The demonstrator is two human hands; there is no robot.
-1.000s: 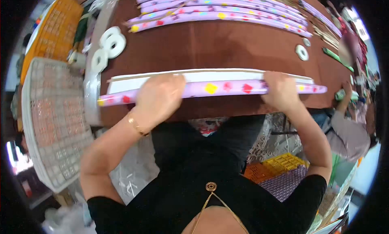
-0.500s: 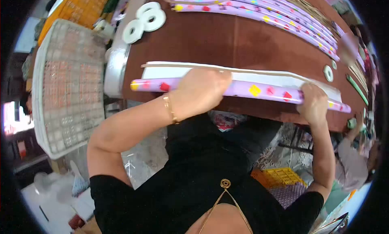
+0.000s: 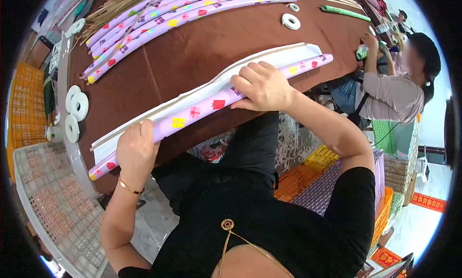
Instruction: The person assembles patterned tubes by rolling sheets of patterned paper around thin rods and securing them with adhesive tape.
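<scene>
A long roll of lilac wrapping paper [image 3: 202, 108] with coloured gift prints lies along the near edge of the brown table [image 3: 202, 47]. Its white unrolled sheet [image 3: 211, 85] spreads just behind it. My left hand [image 3: 136, 150] presses down on the roll near its left end. My right hand [image 3: 262, 85] lies over the roll toward its right end, fingers spread across the roll and onto the white sheet. A gold bracelet circles my left wrist.
Several finished lilac rolls [image 3: 183, 11] lie at the table's far side beside thin sticks [image 3: 115, 6]. White tape rings [image 3: 77, 105] sit at the left edge, others [image 3: 290, 21] farther back. A white crate [image 3: 48, 206] stands left. Another person [image 3: 394, 85] works at the right.
The view has swung, so the roll now runs diagonally. My left hand has slid out to the roll's left end, and my right hand has moved inward along it.
</scene>
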